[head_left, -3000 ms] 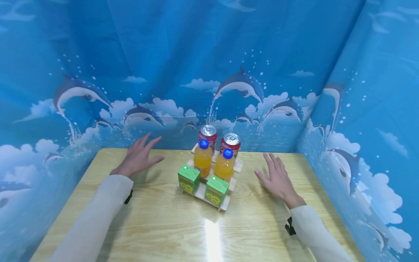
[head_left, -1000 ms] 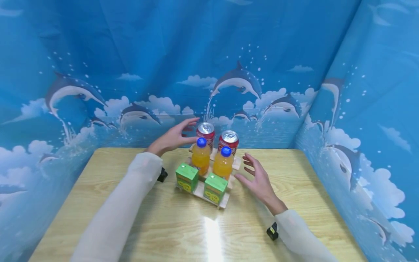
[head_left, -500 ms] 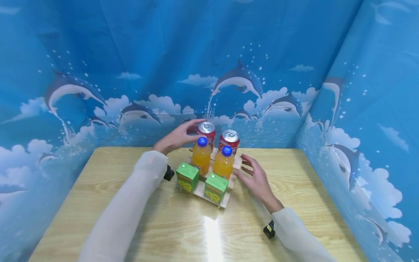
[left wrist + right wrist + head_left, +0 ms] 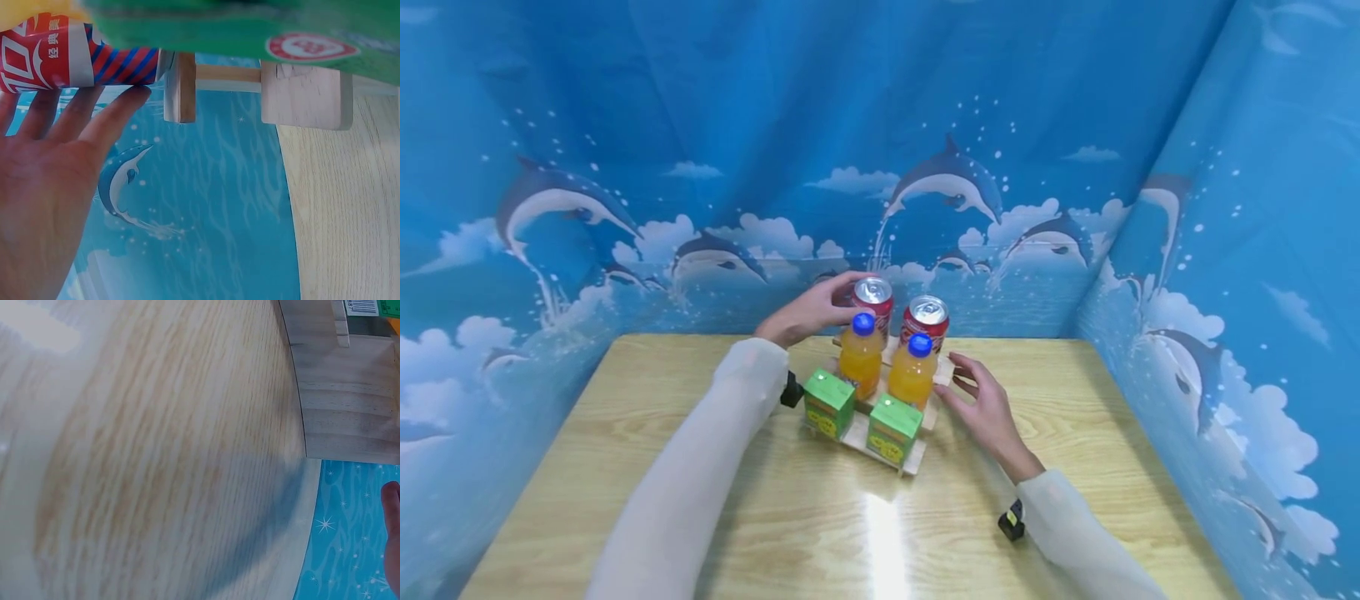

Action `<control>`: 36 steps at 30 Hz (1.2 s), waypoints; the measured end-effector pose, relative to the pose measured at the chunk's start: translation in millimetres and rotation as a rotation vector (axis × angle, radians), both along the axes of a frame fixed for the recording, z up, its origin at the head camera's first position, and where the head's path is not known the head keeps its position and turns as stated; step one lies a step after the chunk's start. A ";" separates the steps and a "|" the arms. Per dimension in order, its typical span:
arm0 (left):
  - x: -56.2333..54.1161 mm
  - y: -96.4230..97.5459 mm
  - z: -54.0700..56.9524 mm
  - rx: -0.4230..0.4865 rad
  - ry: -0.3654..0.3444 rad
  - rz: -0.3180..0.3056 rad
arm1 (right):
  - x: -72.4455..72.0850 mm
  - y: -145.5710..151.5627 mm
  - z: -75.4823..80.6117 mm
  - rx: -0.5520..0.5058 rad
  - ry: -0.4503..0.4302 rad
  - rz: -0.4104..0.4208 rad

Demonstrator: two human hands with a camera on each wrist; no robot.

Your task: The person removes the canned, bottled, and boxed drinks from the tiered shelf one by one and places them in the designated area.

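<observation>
Left hand (image 4: 812, 312): thumb and fingers curved round the left can (image 4: 874, 295), upright at the rack (image 4: 859, 436) back.
Right hand (image 4: 988, 410): fingers loosely parted at the rack's right edge; contact unclear.

You have one table (image 4: 790, 525) beneath one wooden rack (image 4: 859, 435). On the rack you have two red cans (image 4: 927, 314), two orange drink bottles (image 4: 861, 362) — each with one blue cap (image 4: 863, 324) — and two green cartons (image 4: 829, 407). Flanking the rack: one left hand (image 4: 812, 315) and one right hand (image 4: 988, 408), both yours.
</observation>
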State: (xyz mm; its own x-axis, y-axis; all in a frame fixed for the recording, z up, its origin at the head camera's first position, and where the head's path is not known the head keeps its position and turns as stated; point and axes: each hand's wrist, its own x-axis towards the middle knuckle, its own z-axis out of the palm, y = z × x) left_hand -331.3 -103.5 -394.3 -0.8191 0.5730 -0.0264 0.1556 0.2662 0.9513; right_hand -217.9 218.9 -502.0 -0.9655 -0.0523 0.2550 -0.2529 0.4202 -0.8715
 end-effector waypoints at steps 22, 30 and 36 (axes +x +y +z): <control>4.6 5.8 1.0 -0.005 0.118 0.126 | 0.2 0.2 -0.9 0.036 0.008 -0.003; 7.0 5.2 4.2 -0.070 0.199 0.236 | 1.0 -0.8 0.7 0.052 -0.003 -0.008; 6.5 -2.0 6.7 -0.061 0.241 0.271 | 0.8 -0.3 0.8 0.053 -0.009 -0.009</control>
